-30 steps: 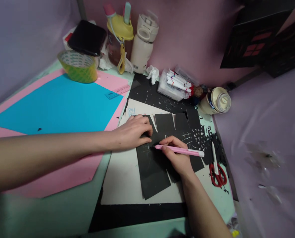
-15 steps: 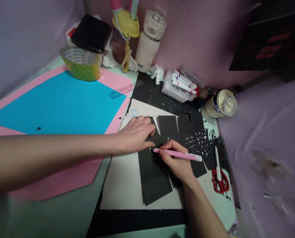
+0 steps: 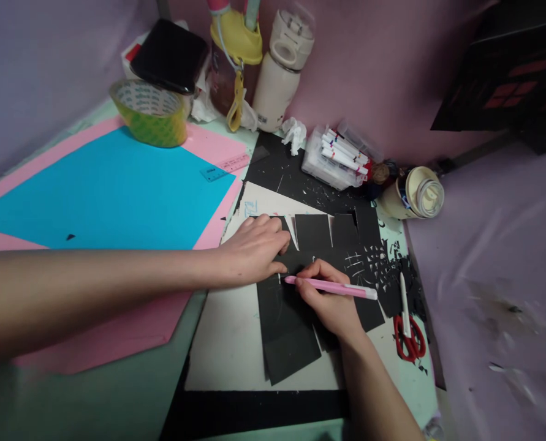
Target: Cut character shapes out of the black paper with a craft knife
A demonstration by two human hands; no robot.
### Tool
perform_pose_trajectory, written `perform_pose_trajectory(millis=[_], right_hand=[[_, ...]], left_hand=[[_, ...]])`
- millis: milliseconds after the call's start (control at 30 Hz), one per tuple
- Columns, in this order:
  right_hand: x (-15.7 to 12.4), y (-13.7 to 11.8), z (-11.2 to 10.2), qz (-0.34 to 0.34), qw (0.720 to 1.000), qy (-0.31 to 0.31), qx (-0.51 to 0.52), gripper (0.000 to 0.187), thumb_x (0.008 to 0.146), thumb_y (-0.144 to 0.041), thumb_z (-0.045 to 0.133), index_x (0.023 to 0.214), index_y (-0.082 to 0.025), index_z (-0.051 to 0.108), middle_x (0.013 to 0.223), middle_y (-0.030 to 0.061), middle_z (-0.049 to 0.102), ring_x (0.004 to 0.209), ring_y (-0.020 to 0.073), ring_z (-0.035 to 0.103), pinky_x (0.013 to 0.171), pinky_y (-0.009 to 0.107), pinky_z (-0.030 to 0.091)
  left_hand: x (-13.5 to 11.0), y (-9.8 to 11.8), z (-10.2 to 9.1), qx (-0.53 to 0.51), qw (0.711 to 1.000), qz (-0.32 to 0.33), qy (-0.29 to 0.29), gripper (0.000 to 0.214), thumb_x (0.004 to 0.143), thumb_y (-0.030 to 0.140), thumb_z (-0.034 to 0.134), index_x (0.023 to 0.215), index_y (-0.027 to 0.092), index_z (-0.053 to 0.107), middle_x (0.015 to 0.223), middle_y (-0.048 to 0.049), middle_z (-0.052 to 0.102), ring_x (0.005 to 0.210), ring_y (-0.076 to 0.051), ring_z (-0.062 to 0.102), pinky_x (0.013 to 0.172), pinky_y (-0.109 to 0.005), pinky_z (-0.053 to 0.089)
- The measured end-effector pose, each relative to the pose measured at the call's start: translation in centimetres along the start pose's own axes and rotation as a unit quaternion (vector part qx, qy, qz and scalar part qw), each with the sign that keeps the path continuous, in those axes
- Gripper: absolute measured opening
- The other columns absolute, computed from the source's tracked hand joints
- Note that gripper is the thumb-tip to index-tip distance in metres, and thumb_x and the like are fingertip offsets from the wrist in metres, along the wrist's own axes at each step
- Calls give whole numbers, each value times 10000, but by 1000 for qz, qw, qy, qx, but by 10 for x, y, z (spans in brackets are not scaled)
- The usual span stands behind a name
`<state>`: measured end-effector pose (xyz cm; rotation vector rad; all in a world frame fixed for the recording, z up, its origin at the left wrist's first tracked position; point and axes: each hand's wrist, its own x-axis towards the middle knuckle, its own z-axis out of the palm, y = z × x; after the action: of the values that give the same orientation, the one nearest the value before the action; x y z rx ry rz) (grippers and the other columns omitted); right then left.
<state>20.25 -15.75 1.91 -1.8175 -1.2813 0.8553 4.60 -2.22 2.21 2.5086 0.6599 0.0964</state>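
Note:
My left hand (image 3: pixel 258 251) lies palm down on a folded sheet of black card (image 3: pixel 293 349), its fingers slightly bent and its thumb stretched out, with nothing gripped. My right hand (image 3: pixel 332 300) is closed around a slim pink craft knife (image 3: pixel 330 286), pen-shaped with a white end. The knife's tip rests at the card just right of my left thumb, beside a small pale slit; the blade is too small to make out. Slits divide the card's far edge into flaps. Under it lies a white board (image 3: pixel 227 349).
Red-handled scissors (image 3: pixel 410 348) and a white pen-like tool (image 3: pixel 404 300) lie right, near black scraps. Behind are a marker box (image 3: pixel 330 165), a cream bottle (image 3: pixel 277 92) and a yellow-lidded cup (image 3: pixel 238 40). A tape roll (image 3: pixel 160 128) stands on blue paper (image 3: pixel 116 196) at left.
The view has shifted slightly. Both hands stay in nearly the same place on the black card, and the pink craft knife has barely moved.

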Motion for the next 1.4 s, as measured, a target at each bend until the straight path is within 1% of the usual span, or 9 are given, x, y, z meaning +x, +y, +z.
perform_pose_trajectory(millis=[300,767,1000,1133,1267,1400], right_hand=[[1,0,-1,15,1000,-3,20,157,763,-228,679,655,-201,567,625,-28,604,569,112,493,515,220,378],[2,2,-3,1,999,14,33,159,753,-208,655,646,-207,537,629,-29,568,581,116,472,528,229,370],[2,4,-3,-14,999,19,42,197,773,-189,642,640,-210,498,630,-38,540,595,113,457,549,232,367],[1,4,-3,-22,999,19,39,177,784,-210,653,661,-211,526,649,-32,566,602,117,481,556,235,380],[-1,3,-1,-27,999,4,25,125,778,-205,662,687,-210,576,675,-21,614,618,125,526,576,242,403],[-1,2,0,-22,1000,-5,11,117,777,-207,666,690,-208,588,668,-22,621,605,121,524,569,238,400]], left_hand=[[1,-1,0,10,1000,1,-14,230,831,354,694,918,184,565,1034,-79,523,1013,-276,460,819,-363,348],[1,-1,1,6,1000,1,-13,254,830,377,706,917,185,563,1026,-73,522,996,-262,453,809,-351,333],[1,0,-1,4,1000,-8,-19,263,826,389,712,910,188,565,1029,-72,523,999,-261,447,807,-340,324],[1,2,-3,-3,1000,-13,-24,251,829,380,705,915,185,572,1038,-73,521,1011,-263,451,822,-348,329],[1,3,-5,-5,1000,-16,-26,236,828,361,704,913,183,573,1047,-77,519,1030,-266,453,853,-361,335],[1,4,-5,-3,999,-18,-28,229,828,357,699,909,185,570,1046,-77,520,1028,-267,452,851,-360,337]])
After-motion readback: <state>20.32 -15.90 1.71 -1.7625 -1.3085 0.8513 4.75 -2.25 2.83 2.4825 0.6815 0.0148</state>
